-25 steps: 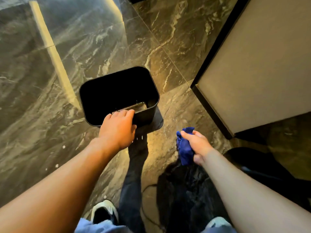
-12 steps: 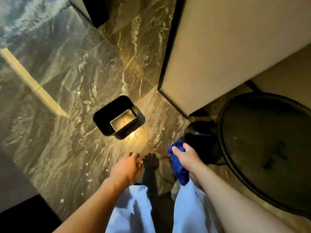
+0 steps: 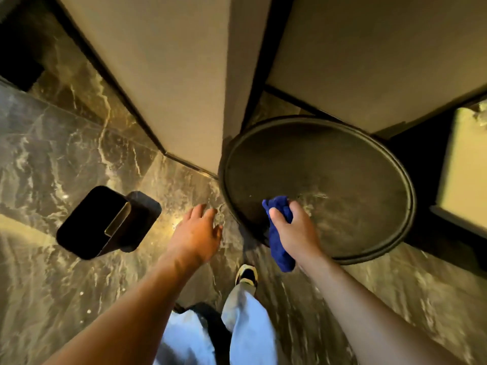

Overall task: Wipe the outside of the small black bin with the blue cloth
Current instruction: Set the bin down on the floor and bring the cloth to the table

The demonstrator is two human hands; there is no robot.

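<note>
The small black bin (image 3: 87, 225) stands on the marble floor at the left, open top facing up, with a metal strip showing inside. My left hand (image 3: 196, 233) hovers to its right, well apart from it, fingers spread and holding nothing. My right hand (image 3: 292, 230) grips the bunched blue cloth (image 3: 279, 233), which hangs down from my fist. That hand is over the near edge of a round dark table, far from the bin.
A round dark table (image 3: 342, 164) stands at the right against beige wall panels (image 3: 171, 75). A lit pale surface (image 3: 463, 164) sits at the far right. My legs and one shoe (image 3: 246, 275) are below on the dark marble floor (image 3: 52, 154).
My left hand let go of the bin's rim and pulled back. The view rose and swung right, so the bin now lies far left and the round table fills the right.
</note>
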